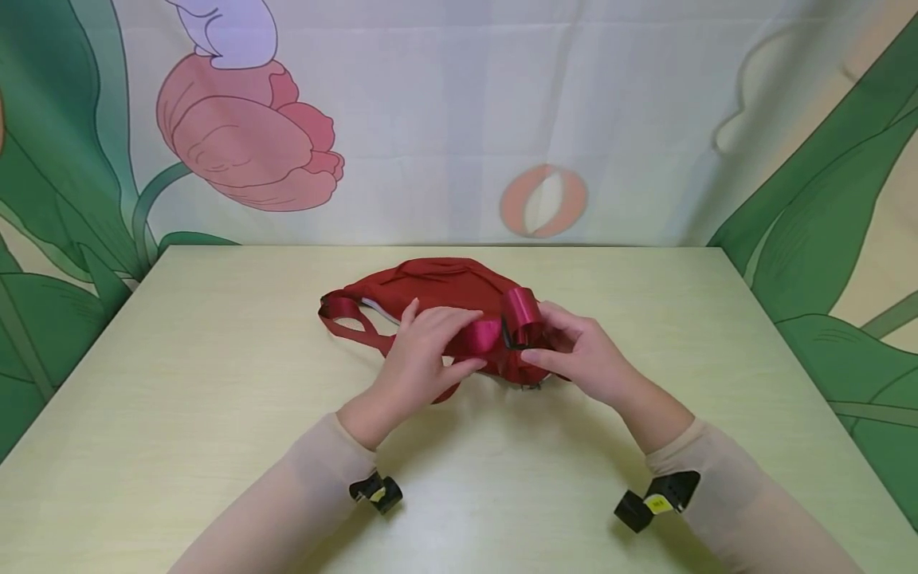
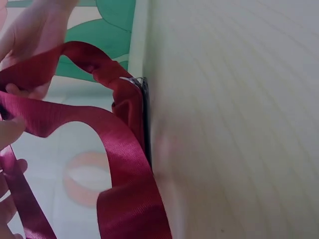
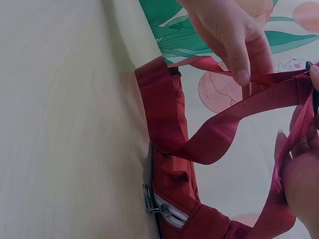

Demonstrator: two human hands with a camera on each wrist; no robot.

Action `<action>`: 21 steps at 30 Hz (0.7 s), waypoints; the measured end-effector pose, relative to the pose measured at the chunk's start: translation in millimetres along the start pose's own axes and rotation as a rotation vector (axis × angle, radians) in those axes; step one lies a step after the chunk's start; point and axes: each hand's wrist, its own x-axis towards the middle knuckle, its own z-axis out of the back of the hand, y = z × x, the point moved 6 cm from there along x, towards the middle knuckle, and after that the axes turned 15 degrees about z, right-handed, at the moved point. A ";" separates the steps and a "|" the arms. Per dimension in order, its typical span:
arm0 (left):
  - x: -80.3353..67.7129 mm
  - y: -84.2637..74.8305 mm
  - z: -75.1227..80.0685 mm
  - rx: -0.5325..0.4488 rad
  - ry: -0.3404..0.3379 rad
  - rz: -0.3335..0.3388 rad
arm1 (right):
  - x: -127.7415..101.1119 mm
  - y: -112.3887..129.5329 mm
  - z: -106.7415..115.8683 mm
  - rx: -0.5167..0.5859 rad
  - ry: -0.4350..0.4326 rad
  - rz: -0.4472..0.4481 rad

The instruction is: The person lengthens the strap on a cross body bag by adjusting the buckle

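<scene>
A red waist bag (image 1: 445,283) lies at the far middle of the table, its glossy red strap (image 1: 522,309) looped above it. My left hand (image 1: 419,351) has its thumb and curved fingers around a length of the strap at the bag's near side. Opposite it, my right hand (image 1: 591,359) grips the strap close to a small black buckle (image 3: 310,64), partly hidden by the fingers. In the right wrist view, a zipper (image 3: 172,215) with metal pulls shows on the bag. The left fingertips are partly cut off in the left wrist view.
The pale wooden table (image 1: 215,446) ends at a back edge against a printed curtain (image 1: 430,119) with flowers and leaves. A black wrist camera (image 1: 376,492) sits on the left sleeve, another camera (image 1: 656,501) on the right.
</scene>
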 end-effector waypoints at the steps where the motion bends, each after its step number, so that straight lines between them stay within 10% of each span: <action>1: -0.7 1.9 0.4 0.007 -0.009 -0.001 | -0.2 0.0 0.7 -0.004 -0.003 0.000; 14: -2.3 5.8 2.7 -0.116 0.025 -0.033 | -1.1 1.1 4.0 0.019 -0.024 -0.024; 21: -1.9 8.2 4.1 -0.362 0.044 0.052 | -2.8 -1.3 7.6 0.027 -0.057 -0.065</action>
